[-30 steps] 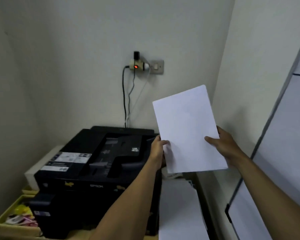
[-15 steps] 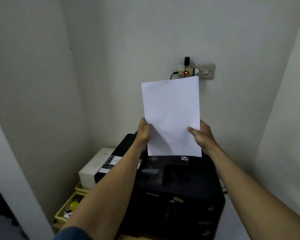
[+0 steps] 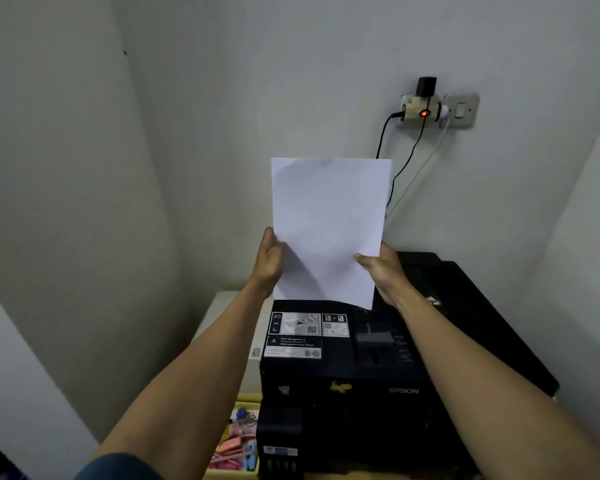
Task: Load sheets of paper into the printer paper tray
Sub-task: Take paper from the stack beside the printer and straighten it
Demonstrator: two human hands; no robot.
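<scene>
White paper sheets [image 3: 328,230] are standing upright, long axis vertical, above the rear of the black Epson printer [image 3: 378,382], each hand's grip pinching a lower side edge, left hand [image 3: 270,261] and right hand [image 3: 383,271] level, equally near.

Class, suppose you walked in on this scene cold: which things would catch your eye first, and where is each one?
The white paper stands out first, held upright at the centre by the left hand and right hand gripping its lower edges. Just below it sits the black printer, with white labels on top. High on the back wall, a red light glows on the plug adapter, above and right of the paper.
</scene>
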